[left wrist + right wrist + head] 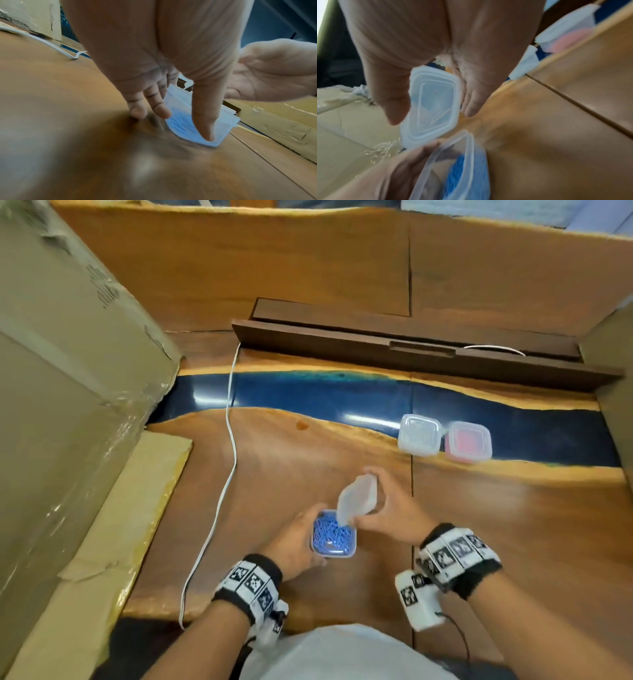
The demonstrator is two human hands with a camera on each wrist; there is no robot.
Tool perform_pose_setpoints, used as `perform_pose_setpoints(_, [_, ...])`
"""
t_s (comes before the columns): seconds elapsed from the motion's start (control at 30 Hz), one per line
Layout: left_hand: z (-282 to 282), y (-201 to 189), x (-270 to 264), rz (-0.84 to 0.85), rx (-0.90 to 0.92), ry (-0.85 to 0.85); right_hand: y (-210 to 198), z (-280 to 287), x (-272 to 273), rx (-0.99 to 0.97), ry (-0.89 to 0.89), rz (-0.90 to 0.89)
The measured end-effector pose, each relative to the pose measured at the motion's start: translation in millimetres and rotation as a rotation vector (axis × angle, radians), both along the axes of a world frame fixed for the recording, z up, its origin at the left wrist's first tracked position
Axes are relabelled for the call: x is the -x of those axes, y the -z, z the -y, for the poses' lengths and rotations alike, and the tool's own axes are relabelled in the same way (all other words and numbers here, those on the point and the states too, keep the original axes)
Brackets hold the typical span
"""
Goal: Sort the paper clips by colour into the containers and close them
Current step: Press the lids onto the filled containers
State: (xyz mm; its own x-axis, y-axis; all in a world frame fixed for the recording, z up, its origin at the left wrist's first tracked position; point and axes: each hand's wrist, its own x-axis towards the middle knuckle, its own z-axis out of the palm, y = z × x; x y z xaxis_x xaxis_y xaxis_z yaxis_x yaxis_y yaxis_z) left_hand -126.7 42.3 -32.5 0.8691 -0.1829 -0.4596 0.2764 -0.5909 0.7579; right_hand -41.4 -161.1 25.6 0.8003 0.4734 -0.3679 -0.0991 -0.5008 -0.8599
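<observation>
A small clear container [334,537] full of blue paper clips [331,535] stands lidless on the wooden table near me. My left hand [301,541] grips its left side, thumb and fingers round the wall [181,108]. My right hand [380,515] holds a translucent lid [356,498] tilted on edge just above the container's far right corner; in the right wrist view the lid [433,104] sits between thumb and fingers, over the container's rim [467,155]. Two closed containers stand at the right: one with white clips [419,434], one with pink clips [468,442].
A white cable [228,440] runs down the table left of my hands. Large cardboard boxes [68,371] and flat cardboard [113,542] fill the left side. A dark wooden ledge [411,350] crosses the table behind a blue resin strip [308,390].
</observation>
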Motion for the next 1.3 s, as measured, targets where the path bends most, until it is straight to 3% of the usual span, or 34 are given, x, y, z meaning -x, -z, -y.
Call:
perform_pose_setpoints(0.13, [0,0,4,-0.015,0.058,-0.011,23,6,41,-0.028,-0.022,-0.067])
perform_pose_setpoints(0.27, [-4,-3,7,-0.017,0.033,-0.065,34,2,55,0.24,-0.1,0.119])
perform_pose_setpoints(0.53, [-7,-2,10,0.01,0.048,-0.079,24,-12,59,0.396,-0.184,0.268])
perform_pose_setpoints(0.9, [-6,-9,11,0.042,0.123,-0.094,29,-16,64,0.419,-0.22,0.151])
perform_pose_setpoints(1.07, [-5,-4,13,0.067,0.102,0.024,46,-22,80,0.647,-0.304,0.406])
perform_pose_setpoints(1.3, [-7,0,11,0.033,0.055,0.062,55,-25,81,0.722,-0.286,0.492])
